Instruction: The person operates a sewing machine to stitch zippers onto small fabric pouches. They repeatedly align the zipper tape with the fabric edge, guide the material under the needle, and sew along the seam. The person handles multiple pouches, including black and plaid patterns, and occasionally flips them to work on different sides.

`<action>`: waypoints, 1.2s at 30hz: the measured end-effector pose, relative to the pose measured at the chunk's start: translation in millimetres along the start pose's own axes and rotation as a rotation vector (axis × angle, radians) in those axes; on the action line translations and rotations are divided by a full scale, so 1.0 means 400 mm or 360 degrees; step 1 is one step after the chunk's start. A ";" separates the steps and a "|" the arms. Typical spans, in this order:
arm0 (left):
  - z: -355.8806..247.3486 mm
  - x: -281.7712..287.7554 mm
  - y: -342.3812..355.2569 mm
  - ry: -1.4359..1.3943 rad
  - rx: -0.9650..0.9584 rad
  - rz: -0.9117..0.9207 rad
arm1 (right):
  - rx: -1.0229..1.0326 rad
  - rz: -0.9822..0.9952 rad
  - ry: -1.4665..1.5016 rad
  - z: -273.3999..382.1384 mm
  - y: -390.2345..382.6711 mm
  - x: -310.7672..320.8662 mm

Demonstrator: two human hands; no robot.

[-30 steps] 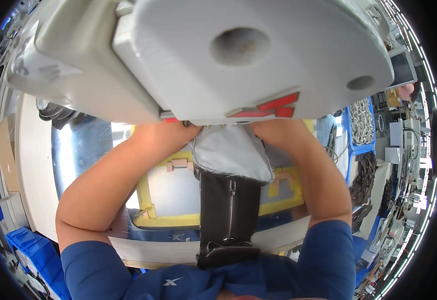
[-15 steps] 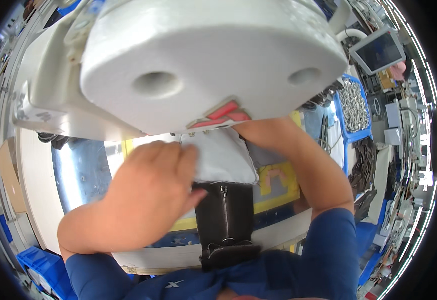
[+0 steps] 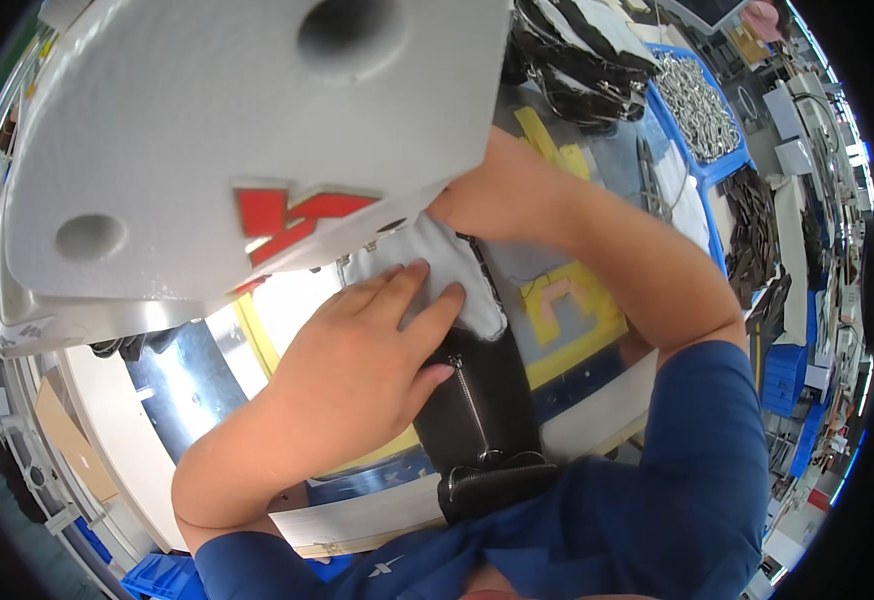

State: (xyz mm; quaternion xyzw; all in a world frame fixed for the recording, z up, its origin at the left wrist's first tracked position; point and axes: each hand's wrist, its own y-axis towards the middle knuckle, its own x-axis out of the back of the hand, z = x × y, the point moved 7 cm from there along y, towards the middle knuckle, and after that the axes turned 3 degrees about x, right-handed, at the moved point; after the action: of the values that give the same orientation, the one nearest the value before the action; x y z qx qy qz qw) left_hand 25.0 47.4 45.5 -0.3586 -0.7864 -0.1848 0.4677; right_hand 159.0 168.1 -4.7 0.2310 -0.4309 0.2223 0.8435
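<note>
Under the white sewing machine head [image 3: 187, 130] lies a pale grey fabric lining [image 3: 469, 290] with a dark, frayed edge. It joins a black zippered piece [image 3: 507, 400], which runs down toward my body, and a metal zipper [image 3: 470, 395] lies along it. My left hand [image 3: 352, 350] rests on the lining with fingers stretched out and slightly spread, thumb near the zipper's upper end. Reaching in from the right, my right hand [image 3: 477, 190] is at the lining's far right edge. The machine head hides its fingertips, so their grip does not show. The needle area is also hidden.
Yellow tape [image 3: 587, 340] marks the table right of the lining. Dark zippered pieces [image 3: 592, 65] are piled at the far right. Beside them stand a blue tray [image 3: 702, 110] of metal parts and tweezers [image 3: 647, 170]. Dark strips [image 3: 752, 225] lie farther right.
The view has shifted, so the machine head now sits farther left. My left hand, blurred before, now lies on the lining with fingers spread. My right hand stays at the lining's far right edge.
</note>
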 end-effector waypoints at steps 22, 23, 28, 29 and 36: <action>0.016 0.002 -0.021 0.0143 0.0085 0.0132 | -0.0177 0.0000 0.0055 0.067 -0.028 0.003; 0.016 0.001 -0.022 0.0162 0.0085 0.0130 | -0.0102 -0.0038 -0.0018 0.068 -0.025 0.002; 0.012 0.002 -0.025 0.0209 0.0074 0.0140 | 0.0029 -0.0032 -0.0142 0.082 -0.012 -0.002; 0.012 0.001 -0.026 0.0214 0.0082 0.0158 | 0.0012 0.0000 -0.0107 0.084 -0.009 -0.001; 0.018 0.000 -0.037 0.0198 0.0097 0.0197 | -0.0076 0.0114 0.0004 0.101 0.001 -0.001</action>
State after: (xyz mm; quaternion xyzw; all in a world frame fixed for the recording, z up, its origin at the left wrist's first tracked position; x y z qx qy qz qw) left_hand 9.6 42.0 42.6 -0.3800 -0.7374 -0.1533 0.5369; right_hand 133.5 144.7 16.3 0.1949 -0.4430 0.2422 0.8409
